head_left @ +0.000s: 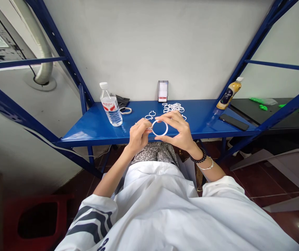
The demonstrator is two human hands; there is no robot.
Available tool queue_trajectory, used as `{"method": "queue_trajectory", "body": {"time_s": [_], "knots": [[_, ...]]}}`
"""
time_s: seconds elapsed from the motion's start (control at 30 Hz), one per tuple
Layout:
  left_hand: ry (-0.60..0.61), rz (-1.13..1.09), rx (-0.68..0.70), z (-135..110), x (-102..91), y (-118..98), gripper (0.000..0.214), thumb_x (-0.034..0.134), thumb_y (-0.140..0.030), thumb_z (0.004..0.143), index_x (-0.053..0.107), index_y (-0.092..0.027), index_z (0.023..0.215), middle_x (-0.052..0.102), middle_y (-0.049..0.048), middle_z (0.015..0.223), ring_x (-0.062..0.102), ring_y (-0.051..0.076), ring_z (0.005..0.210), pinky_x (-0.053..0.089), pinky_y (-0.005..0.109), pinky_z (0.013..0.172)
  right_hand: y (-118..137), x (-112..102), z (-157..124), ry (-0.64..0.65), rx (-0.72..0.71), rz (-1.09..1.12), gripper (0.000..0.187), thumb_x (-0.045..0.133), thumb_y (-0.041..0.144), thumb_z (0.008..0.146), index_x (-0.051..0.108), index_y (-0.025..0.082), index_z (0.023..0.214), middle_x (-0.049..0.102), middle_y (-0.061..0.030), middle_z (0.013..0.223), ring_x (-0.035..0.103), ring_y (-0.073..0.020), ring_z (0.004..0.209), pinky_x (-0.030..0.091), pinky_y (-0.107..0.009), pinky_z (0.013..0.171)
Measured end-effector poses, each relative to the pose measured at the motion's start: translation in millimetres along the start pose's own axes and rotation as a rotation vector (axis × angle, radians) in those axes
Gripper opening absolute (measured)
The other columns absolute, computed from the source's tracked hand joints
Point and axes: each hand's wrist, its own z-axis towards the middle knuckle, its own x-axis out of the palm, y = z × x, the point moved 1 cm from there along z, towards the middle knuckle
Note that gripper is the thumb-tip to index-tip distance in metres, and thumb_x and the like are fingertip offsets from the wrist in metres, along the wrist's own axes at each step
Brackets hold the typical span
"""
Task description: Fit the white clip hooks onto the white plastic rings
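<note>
Between my two hands, above the front edge of the blue table, is a white plastic ring with a small tab on its left side. My left hand pinches that tab between thumb and fingers. Thumb and fingers of my right hand curve around the ring's right side, gripping its top and bottom. Behind the hands lies a pile of similar white rings, partly hidden by my right hand. A couple of white rings with open ends lie apart, left of the pile.
A water bottle stands at the left, beside a black pouch. An upright phone leans on the back wall. At the right are a yellow drink bottle and a flat black phone. Blue frame posts flank the table.
</note>
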Motion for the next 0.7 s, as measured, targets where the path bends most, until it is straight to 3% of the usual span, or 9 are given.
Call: {"method": "queue_trajectory", "body": {"time_s": [0.37,0.7], "knots": [[-0.030,0.073,0.032,2.9,-2.8,-5.7,0.024,0.039,-0.026,0.100,0.050,-0.019,0.081,0.054,-0.0003,0.062,0.049,0.010,0.054,0.041,0.022,0.054,1.4,-1.8,1.9,-0.026,-0.045,0.036,0.048,0.064,0.059,0.082,0.067,0.024,0.115,0.069,-0.0074,0.098,0.061,-0.0240,0.093,0.050,-0.043,0.086],[-0.056,0.050,0.065,2.6,-2.9,-6.7,0.017,0.043,-0.017,0.096,0.051,-0.018,0.081,0.053,-0.0005,0.062,0.048,0.011,0.055,0.040,0.022,0.054,1.9,0.5,0.5,0.008,0.000,0.007,0.051,0.062,0.062,0.082,0.067,0.024,0.115,0.069,-0.0074,0.099,0.060,-0.0242,0.095,0.051,-0.044,0.086]]}}
